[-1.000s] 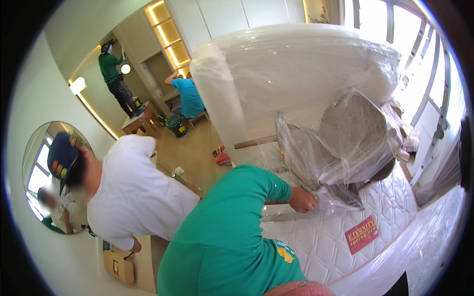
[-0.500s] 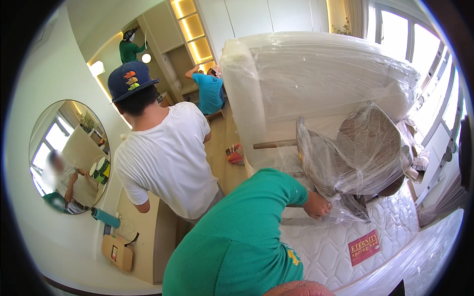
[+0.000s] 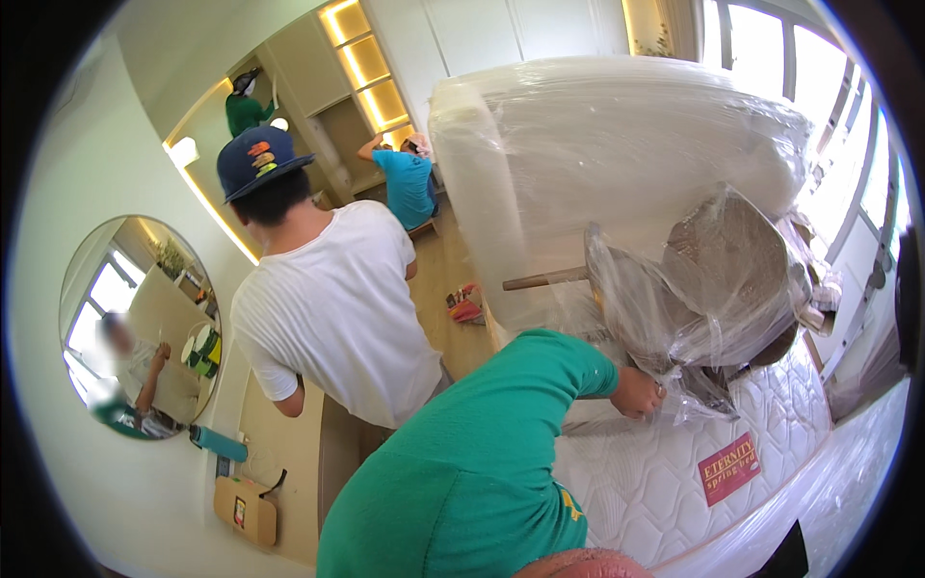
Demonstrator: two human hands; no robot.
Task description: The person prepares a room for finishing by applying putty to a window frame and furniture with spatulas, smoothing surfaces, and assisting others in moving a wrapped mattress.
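My left arm, in a green sleeve, reaches across to a brown chair point(image 3: 727, 246) wrapped in clear plastic film point(image 3: 665, 332). My left hand point(image 3: 638, 393) is closed at the film's lower edge, its fingers curled and pressed together on it. A bare wooden leg point(image 3: 547, 279) sticks out of the wrapping toward the left. Under the chair lies a white quilted mattress point(image 3: 636, 482) with a red label point(image 3: 729, 469). My right hand is out of view.
A large pale piece point(image 3: 617, 144) wrapped in plastic stands behind the chair. A person in a white shirt point(image 3: 337, 308) stands close on my left, and a person in blue point(image 3: 407, 188) crouches farther back. A round mirror point(image 3: 140, 328) hangs on the left wall.
The whole view has shifted slightly. My left hand stays at the film's lower edge, with the chair in much the same place on the mattress.
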